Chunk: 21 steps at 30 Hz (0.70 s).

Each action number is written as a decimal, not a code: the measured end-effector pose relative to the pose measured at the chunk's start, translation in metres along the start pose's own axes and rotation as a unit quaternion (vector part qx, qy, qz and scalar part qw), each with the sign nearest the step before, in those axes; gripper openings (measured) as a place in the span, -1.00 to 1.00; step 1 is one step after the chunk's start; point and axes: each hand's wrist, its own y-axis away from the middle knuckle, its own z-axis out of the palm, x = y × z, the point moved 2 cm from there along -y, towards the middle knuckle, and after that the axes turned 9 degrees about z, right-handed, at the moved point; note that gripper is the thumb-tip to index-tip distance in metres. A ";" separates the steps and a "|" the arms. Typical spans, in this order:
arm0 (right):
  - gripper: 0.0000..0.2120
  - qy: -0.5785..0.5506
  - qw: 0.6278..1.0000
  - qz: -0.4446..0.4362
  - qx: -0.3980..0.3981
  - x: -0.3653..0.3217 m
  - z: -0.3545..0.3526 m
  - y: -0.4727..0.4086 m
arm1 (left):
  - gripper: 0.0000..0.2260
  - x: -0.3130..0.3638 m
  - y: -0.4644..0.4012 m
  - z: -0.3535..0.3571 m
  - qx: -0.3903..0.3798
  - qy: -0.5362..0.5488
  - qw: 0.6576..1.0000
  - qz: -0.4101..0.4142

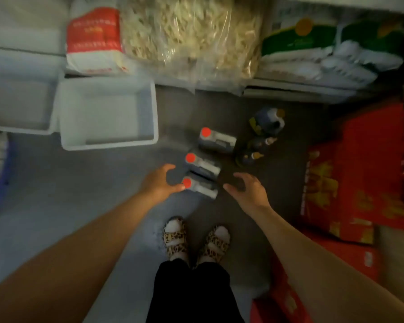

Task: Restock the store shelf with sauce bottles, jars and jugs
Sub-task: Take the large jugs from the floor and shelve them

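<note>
Three dark jugs with red caps stand in a row on the grey floor: the far one [216,141], the middle one [202,165] and the near one [201,187]. My left hand [160,181] hovers just left of the near jug, fingers spread and curved, holding nothing. My right hand [247,190] hovers just right of it, likewise spread and empty. To the right of the jugs stand a dark blue jug [269,118] and two small bottles [257,149] with tan tops. The picture is blurred.
An empty white bin [107,115] sits on the floor to the left, another [16,106] beside it. The low shelf [289,87] ahead holds a red-and-white bag, a clear bag of pale dried goods and green packages. Red cartons [350,173] stack at right. My slippered feet stand below.
</note>
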 end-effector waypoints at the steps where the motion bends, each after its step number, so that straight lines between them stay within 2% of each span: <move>1: -0.47 -0.013 1.000 0.008 -0.003 0.012 0.017 -0.014 | -0.31 -0.013 -0.016 0.016 -0.011 0.016 1.000 -0.005; 5: -0.53 -0.054 0.998 0.021 -0.021 0.051 0.082 -0.068 | -0.29 -0.062 -0.075 0.076 -0.026 0.045 0.999 -0.003; 9: -0.57 -0.127 0.991 0.018 -0.045 0.080 0.138 -0.109 | -0.18 -0.098 -0.122 0.118 -0.041 0.065 0.997 0.029; 12: -0.62 -0.182 0.983 -0.005 -0.033 0.099 0.171 -0.130 | -0.09 -0.119 -0.148 0.141 -0.065 0.068 0.994 0.061; 17: -0.64 -0.252 0.966 -0.058 -0.005 0.119 0.195 -0.151 | -0.16 -0.139 -0.174 0.150 -0.045 0.089 0.991 0.084; 21: -0.62 -0.275 0.958 -0.085 0.000 0.121 0.199 -0.159 | -0.20 -0.148 -0.181 0.149 -0.058 0.107 0.987 0.107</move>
